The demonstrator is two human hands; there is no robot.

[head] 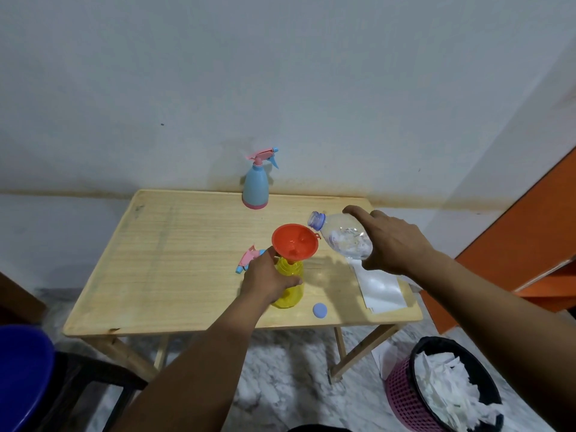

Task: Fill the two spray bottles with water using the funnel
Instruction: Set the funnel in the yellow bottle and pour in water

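A yellow spray bottle (291, 293) stands near the table's front with its spray head off, and an orange funnel (294, 241) sits in its neck. My left hand (268, 275) grips the yellow bottle from the left. My right hand (392, 241) holds a clear water bottle (341, 236) tilted on its side, its open mouth pointing left just above and right of the funnel. The removed pink and blue spray head (249, 258) lies behind my left hand. A blue spray bottle (256, 185) with its pink head on stands at the table's back edge.
The wooden folding table (174, 257) stands against a white wall. A blue bottle cap (320, 310) lies near the front edge, white paper (378, 289) at the right. A pink basket (436, 388) of paper scraps stands on the floor right, a blue stool (21, 375) left.
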